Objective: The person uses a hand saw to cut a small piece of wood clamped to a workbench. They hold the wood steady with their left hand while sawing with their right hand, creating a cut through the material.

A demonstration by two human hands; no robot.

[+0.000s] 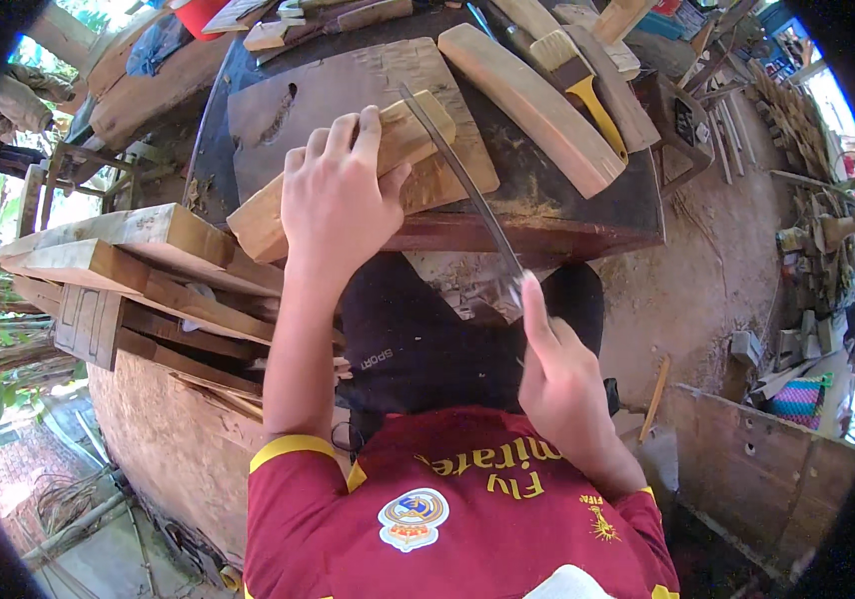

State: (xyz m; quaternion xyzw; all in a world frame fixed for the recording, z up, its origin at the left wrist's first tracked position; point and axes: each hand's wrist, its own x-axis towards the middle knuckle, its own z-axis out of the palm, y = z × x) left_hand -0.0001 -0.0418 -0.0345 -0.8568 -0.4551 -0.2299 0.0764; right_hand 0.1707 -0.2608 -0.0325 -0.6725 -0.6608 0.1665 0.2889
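My left hand [338,190] presses on a light wooden piece [420,118], its fingers curled over the top face. The piece lies slanted on a worn, thick board [268,120] at the edge of a dark bench. My right hand [557,369] grips a long, narrow dark tool [472,190], a saw or file, at its lower end; the handle is mostly hidden. The tool reaches diagonally up across the right end of the piece.
A long wooden block [527,105] and a yellow-handled brush [597,115] lie on the bench [617,215] to the right. Stacked planks [128,260] stand at my left. Offcuts [298,25] lie at the back, and scrap wood [802,130] is piled far right.
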